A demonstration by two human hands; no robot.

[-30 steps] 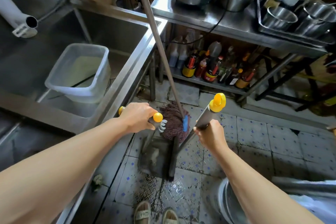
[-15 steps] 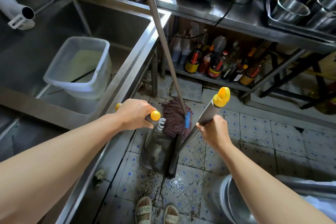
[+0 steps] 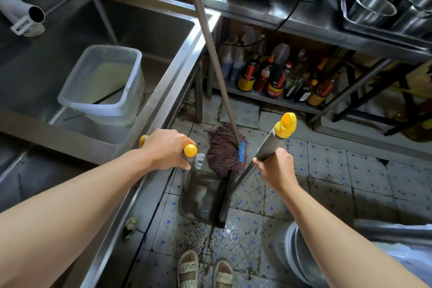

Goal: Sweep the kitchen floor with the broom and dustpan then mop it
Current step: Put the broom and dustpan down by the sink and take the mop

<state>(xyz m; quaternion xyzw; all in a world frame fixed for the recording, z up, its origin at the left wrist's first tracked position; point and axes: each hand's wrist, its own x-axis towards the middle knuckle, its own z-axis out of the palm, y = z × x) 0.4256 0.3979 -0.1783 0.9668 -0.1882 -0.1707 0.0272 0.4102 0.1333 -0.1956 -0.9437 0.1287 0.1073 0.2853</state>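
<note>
My left hand (image 3: 167, 148) grips the yellow-capped handle of the dark dustpan (image 3: 201, 196), which stands on the tiled floor (image 3: 327, 170) beside the sink unit. My right hand (image 3: 274, 169) grips the grey broom handle (image 3: 271, 145) just below its yellow cap; the broom's dark head rests against the dustpan's right edge. A mop (image 3: 224, 149) with a maroon string head and blue clamp stands on the floor just behind the dustpan, its long pole leaning up toward the counters.
A steel sink (image 3: 149, 21) at left holds a translucent plastic tub (image 3: 102, 86). A steel table (image 3: 292, 18) with pots stands behind, sauce bottles (image 3: 275, 77) on its low shelf. A metal basin (image 3: 301, 255) sits at lower right. My sandalled feet (image 3: 205, 269) are below.
The view has shifted slightly; both hands keep their grips, and the broom and dustpan stay together in about the same spot on the floor.
</note>
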